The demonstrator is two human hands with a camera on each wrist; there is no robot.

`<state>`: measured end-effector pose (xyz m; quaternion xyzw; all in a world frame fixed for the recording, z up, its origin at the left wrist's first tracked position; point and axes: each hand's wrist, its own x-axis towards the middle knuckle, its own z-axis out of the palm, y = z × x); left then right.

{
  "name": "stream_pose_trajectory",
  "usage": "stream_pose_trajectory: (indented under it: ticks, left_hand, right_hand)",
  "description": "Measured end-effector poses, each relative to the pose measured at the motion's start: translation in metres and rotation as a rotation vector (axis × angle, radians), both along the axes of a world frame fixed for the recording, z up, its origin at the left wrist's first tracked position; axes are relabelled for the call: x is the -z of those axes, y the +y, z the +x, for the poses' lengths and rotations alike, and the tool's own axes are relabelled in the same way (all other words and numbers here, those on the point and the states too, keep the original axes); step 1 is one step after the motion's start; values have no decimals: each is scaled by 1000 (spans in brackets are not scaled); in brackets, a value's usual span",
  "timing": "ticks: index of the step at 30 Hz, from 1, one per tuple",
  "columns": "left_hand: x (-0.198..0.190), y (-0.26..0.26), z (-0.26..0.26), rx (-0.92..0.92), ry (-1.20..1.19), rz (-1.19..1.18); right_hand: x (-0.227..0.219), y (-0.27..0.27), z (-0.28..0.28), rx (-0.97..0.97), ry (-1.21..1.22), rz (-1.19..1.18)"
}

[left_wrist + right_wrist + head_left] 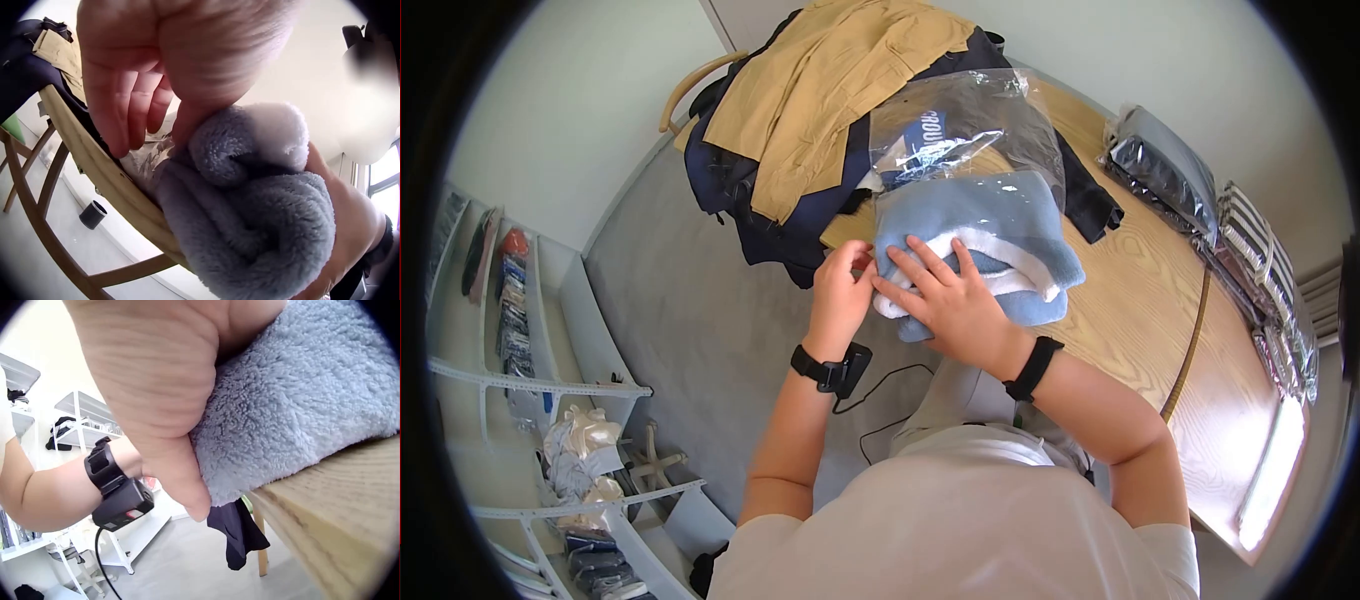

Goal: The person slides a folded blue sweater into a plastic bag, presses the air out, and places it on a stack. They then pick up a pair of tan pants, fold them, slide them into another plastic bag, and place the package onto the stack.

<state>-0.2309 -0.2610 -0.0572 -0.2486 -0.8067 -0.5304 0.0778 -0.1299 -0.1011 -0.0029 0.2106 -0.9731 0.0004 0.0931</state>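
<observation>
A folded blue and white fleece garment (980, 215) lies at the table's near edge, its far part inside a clear plastic bag (960, 125) with lettering on it. My left hand (843, 295) is at the garment's left side, thumb and fingers pinching the bag's edge. Crinkled plastic (147, 161) shows at those fingertips in the left wrist view, beside the rolled fleece (269, 231). My right hand (960, 310) rests on top of the garment with fingers spread. In the right wrist view its palm (156, 381) lies against the fleece (300, 400).
Tan trousers (830, 90) and dark clothes (730, 180) are heaped across the far left of the wooden table (1140, 290). Bagged garments (1165, 165) line its right side, with a striped one (1260, 240) among them. White shelves (550, 380) holding clothes stand at left.
</observation>
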Motion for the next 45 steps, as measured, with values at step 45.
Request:
stream_pose_trajectory:
  ticks: [45]
  left_hand:
    - [17,31,9,-22,419,-334]
  right_hand:
    - [14,21,9,438,68,140]
